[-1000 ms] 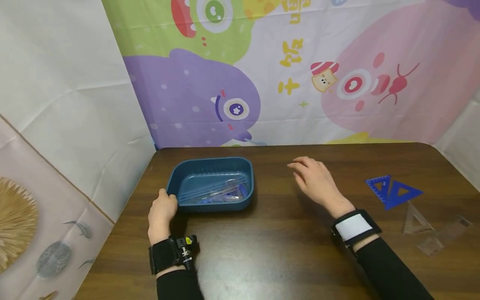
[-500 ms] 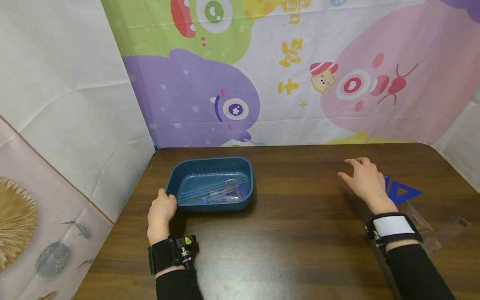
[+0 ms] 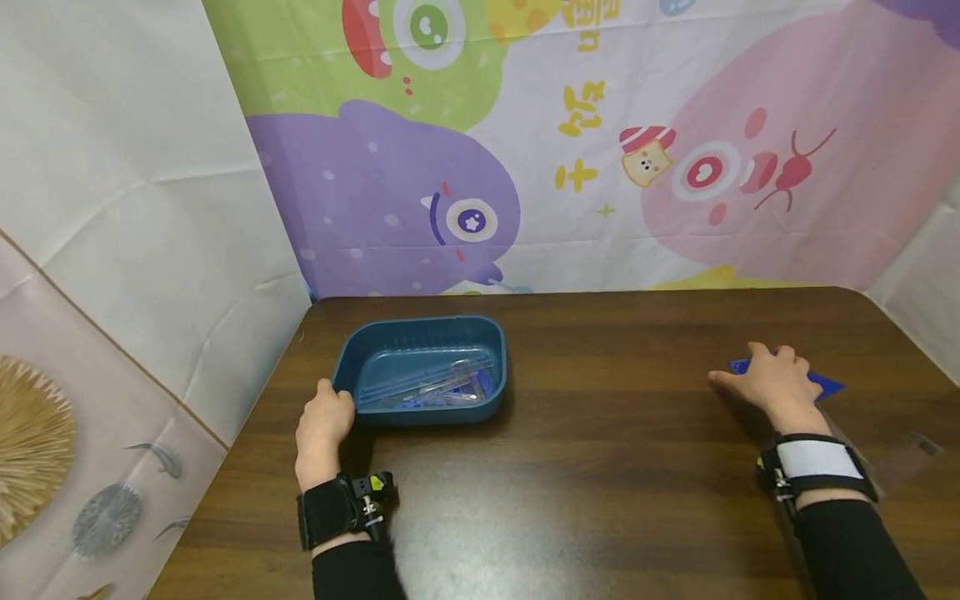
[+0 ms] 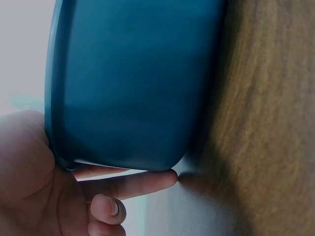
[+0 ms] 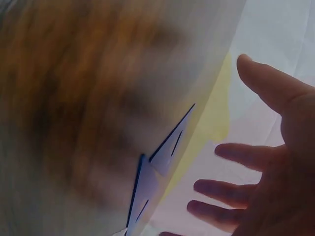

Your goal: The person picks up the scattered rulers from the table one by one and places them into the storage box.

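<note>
At the left, my left hand [image 3: 324, 423] holds the corner of a blue plastic box [image 3: 429, 415]. In the left wrist view its fingers lie along the outside of the box's end wall; the thumb's tip is hidden. Clear rulers [image 3: 420, 383] and small blue-and-clear pieces lie inside the box. My right hand [image 3: 776, 385] is above two blue set squares [image 5: 170, 145], its fingers spread and holding nothing. In the head view it covers most of them. The right wrist view shows the fingers apart from the set squares.
Behind my right hand's wrist, a clear plastic piece [image 3: 924, 444] lies on the brown wooden table [image 3: 570, 483], mostly blending into it. A printed cartoon cloth [image 3: 585, 242] hangs along the table's back edge, and white cloth [image 3: 150, 150] hangs at the left.
My right hand has moved rightward across the table from its middle and now covers the blue set squares. The left hand and the box have stayed put.
</note>
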Available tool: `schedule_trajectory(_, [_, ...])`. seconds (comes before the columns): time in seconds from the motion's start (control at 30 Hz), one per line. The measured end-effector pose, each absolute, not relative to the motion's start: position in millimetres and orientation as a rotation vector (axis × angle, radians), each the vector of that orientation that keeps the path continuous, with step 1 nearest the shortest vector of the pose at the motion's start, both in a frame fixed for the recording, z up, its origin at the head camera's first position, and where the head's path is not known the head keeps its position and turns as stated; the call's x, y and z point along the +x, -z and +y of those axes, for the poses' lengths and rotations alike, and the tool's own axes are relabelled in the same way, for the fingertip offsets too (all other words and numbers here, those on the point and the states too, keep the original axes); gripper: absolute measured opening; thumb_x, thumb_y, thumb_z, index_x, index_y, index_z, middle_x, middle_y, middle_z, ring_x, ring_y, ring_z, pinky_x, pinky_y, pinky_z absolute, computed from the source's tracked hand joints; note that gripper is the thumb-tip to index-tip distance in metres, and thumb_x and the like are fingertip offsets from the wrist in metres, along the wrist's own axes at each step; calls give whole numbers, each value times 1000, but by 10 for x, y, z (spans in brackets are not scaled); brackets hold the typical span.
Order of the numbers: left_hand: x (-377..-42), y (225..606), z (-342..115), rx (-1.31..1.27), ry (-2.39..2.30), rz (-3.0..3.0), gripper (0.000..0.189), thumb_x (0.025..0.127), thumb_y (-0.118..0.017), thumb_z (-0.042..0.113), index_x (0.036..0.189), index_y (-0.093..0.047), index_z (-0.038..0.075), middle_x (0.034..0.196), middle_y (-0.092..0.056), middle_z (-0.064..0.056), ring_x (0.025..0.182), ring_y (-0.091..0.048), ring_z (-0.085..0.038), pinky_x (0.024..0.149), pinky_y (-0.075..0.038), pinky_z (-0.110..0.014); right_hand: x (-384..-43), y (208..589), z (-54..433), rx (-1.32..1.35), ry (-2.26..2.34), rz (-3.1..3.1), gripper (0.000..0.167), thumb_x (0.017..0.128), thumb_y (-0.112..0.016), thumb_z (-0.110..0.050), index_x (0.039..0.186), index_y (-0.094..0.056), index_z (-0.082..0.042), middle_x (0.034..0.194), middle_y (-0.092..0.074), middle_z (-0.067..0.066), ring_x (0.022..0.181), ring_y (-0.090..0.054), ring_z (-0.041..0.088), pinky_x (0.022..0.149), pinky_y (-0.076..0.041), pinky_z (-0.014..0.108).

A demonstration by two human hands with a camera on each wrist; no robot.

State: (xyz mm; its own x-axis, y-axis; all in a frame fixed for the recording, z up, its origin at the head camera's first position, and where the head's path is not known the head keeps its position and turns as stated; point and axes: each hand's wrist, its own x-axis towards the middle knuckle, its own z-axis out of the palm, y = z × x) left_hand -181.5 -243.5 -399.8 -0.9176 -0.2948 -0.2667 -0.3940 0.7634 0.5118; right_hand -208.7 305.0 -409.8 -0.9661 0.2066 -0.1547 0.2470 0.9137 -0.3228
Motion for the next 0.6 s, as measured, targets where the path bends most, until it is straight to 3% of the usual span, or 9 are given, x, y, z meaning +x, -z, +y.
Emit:
schedule_trajectory(0.3, [-1814,4032,-2428,-543,-867,2804,55,93,-21,21,140,-15,-5,131,-35,-38,113,-41,-52,91,-35,-59,-2033,4108,3203,471,498,2746,118,71,-59,-66,130,-10,24,121,-6,52,112,-5,68,79,-25,76])
schedule_trajectory(0.5, [-1820,4021,-2429,-557,-869,2804,54,93,-20,21,140,-14,-5,132,-34,-38,115,-40,-52,92,-34,-59,-2026,4105,3313,279,398,2727,107,79,-52,-60,123,-16,31,120,-15,56,111,-15,68,90,-20,70])
schedule_trajectory(0.6, [-1822,4019,-2432,-560,-865,2802,55,92,-20,20,140,-14,-5,132,-33,-38,115,-40,-52,92,-34,-59,-2029,4082,3361,203,356,2715,104,81,-50,-59,120,-20,33,120,-20,55,110,-22,66,91,-26,67])
